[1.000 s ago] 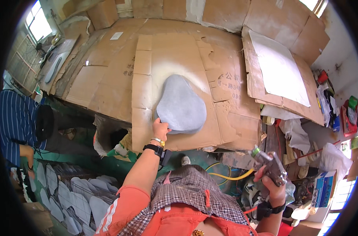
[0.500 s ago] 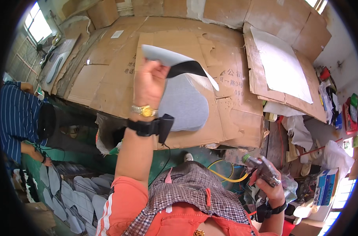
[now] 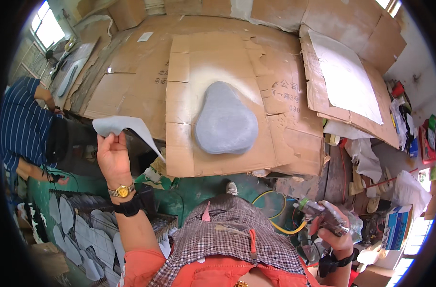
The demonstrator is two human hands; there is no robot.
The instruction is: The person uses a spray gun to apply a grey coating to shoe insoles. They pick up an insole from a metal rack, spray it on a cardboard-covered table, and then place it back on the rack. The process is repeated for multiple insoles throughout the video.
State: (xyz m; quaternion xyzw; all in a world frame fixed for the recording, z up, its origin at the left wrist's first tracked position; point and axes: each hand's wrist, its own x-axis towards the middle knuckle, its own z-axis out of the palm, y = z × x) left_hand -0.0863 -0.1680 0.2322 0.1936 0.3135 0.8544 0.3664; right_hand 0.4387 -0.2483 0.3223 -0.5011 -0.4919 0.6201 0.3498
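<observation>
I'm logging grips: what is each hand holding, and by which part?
Left hand: thin grey sheet, pinched near its left end. Right hand: spray gun, gripped behind its green tip; the exact spot is partly hidden.

Your left hand [image 3: 113, 160] is pinching a grey sheet [image 3: 122, 124] near its edge, and the sheet is curving down toward the cardboard [image 3: 179, 155], where a thick grey pad [image 3: 226, 119] is lying with a pale coating showing around its narrow end. Your right hand [image 3: 336, 235] is gripping a spray gun [image 3: 329, 217], and a yellow hose [image 3: 289, 231] is looping beside it. At your left, a person [image 3: 25, 126] in a striped shirt is standing near grey pieces [image 3: 99, 243].
</observation>
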